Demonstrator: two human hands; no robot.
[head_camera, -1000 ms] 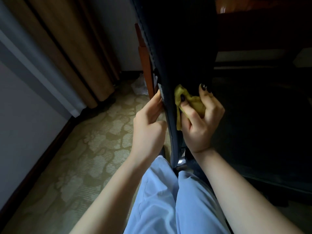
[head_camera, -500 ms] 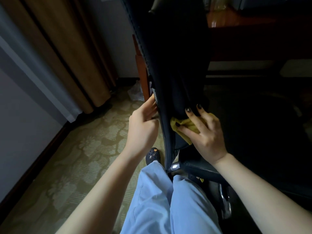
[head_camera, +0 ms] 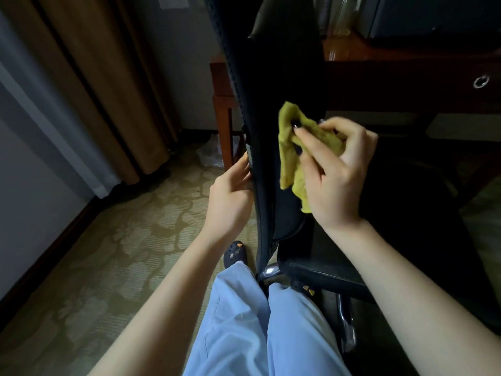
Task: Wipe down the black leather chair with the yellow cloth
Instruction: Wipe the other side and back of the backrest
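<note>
Pinching the bunched yellow cloth (head_camera: 291, 147) in curled fingers, the right hand (head_camera: 336, 180) sits just right of the upright backrest of the black leather chair (head_camera: 276, 77), which runs lengthwise between it and the gripping left hand (head_camera: 230, 196).

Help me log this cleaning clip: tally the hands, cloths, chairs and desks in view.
Hands: 2, the left hand gripping the chair back's edge, and the right hand
Cloths: 1, the yellow cloth, pinched in the right hand's fingers
Chairs: 1, the black leather chair
Desks: 1, the wooden desk
Total: 5
</note>
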